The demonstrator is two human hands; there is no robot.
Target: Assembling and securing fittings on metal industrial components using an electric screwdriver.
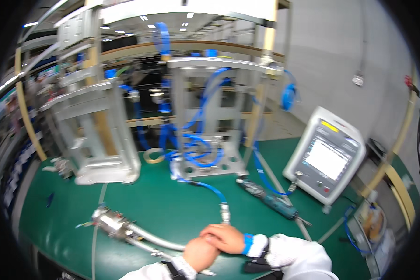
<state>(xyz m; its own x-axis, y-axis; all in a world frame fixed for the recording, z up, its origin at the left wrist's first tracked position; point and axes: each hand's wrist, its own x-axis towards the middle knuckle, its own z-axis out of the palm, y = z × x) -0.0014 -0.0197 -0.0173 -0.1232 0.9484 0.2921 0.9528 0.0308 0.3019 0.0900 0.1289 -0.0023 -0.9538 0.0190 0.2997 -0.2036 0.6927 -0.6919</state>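
My left hand (199, 255) and my right hand (227, 238) are together low in the view, with the right fingers lying over the left. Both look closed, and whatever may be between them is hidden. A blue band (248, 243) circles my right wrist. A silver cylindrical metal part (111, 223) lies to the left on the green table. Its pale curved tube (156, 239) runs to my left hand; whether I grip its end cannot be seen. Just beyond my right hand, a metal connector (225, 213) ends a blue hose (210, 188).
Two grey metal frames (209, 61) stand along the back of the green table (65, 210), with coiled blue hose at the right one. A teal power screwdriver (277, 205) lies right of centre. Behind it stands a white device with a screen (328, 158). A tape roll (154, 156) lies between the frames.
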